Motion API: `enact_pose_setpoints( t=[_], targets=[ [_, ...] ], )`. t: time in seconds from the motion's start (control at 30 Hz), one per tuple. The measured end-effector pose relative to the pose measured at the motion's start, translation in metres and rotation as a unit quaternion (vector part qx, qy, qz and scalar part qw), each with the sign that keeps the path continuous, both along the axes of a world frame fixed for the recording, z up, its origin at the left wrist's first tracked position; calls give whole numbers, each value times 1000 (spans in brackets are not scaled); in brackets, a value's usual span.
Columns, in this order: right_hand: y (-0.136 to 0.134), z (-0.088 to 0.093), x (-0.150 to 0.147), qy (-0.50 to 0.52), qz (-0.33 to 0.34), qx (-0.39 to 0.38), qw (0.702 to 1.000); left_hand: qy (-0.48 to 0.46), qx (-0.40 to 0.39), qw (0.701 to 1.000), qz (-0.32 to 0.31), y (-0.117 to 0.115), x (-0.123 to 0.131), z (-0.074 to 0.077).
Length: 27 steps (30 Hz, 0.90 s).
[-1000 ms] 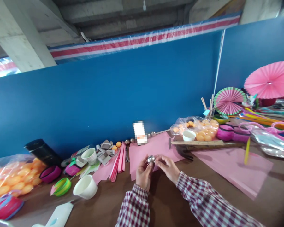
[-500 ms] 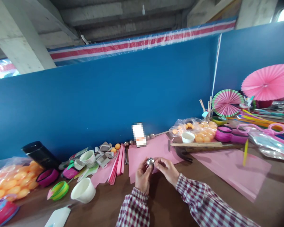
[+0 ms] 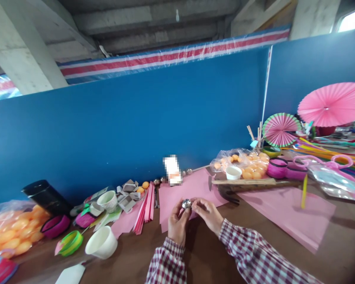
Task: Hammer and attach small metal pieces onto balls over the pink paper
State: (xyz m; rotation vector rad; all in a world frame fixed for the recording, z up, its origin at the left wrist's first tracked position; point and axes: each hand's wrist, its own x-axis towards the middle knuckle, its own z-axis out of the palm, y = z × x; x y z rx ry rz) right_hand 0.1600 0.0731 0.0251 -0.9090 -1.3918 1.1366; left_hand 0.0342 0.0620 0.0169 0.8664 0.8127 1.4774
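A small shiny silver ball (image 3: pixel 186 204) is pinched between the thumb and fingers of my left hand (image 3: pixel 177 225), above the near edge of a pink paper sheet (image 3: pixel 192 187). My right hand (image 3: pixel 208 215) is just to the right, its thumb and forefinger closed at the ball's right side. Whether those fingertips hold something small of their own cannot be made out. More metal balls (image 3: pixel 156 182) lie in a row behind the pink sheet, partly hidden by a blurred white patch.
A hammer (image 3: pixel 227 193) and wooden stick lie right of the hands, near another pink sheet (image 3: pixel 296 217). White cups (image 3: pixel 102 241), pink folded strips (image 3: pixel 140 215) and bags of orange balls (image 3: pixel 8 234) stand left. A blue partition (image 3: pixel 136 126) rises behind.
The whole view has shifted slightly, so table objects appear a little further left. Both hands keep nearly the same pose around the silver ball.
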Motion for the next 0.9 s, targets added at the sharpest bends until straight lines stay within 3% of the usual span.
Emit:
enact_pose_setpoints(
  t=[0.13,0.4,0.67,0.9],
  targets=[
    [-1,2,-1,23,13,-6,1000,-73,-23,997,-20,-1,0,3],
    [1,2,-1,45,15,-15,999,-114,-36,992,-38,1,-2,2],
    [1,1,-1,60,32,-13,998,-96,-20,994,-58,-3,2,5],
    [-2,4,0,27,30,-11,999,-81,-27,996,-27,-2,2,6]
  ],
)
